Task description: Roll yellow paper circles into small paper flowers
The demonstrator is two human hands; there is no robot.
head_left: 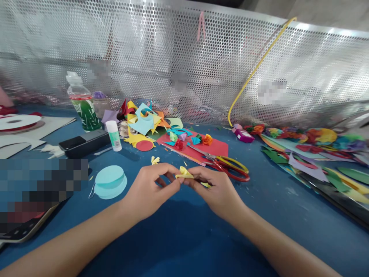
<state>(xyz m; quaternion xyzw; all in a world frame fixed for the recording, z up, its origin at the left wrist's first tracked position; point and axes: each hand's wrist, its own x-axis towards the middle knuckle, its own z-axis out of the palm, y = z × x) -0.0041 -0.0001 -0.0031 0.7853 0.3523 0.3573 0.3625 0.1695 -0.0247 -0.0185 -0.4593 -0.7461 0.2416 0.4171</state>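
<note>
Both hands (pixel 184 188) pinch yellow paper (pixel 184 173) between fingertips.

Worktop (pixel 178 238) matt blue; scissors (pixel 227 166) glossy plastic handles (steel blades); perforated metal screen (pixel 144 50) shiny; yellow scrap (pixel 184 173) matt paper.

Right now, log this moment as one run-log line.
left hand, right hand: pinching yellow paper | beside: scissors, red sheet, blue discs | on: blue table

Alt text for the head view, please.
The left hand and right hand pinch a small yellow paper piece over a blue table. Scissors, a glue stick, paper scraps and light-blue paper circles lie around.
</note>
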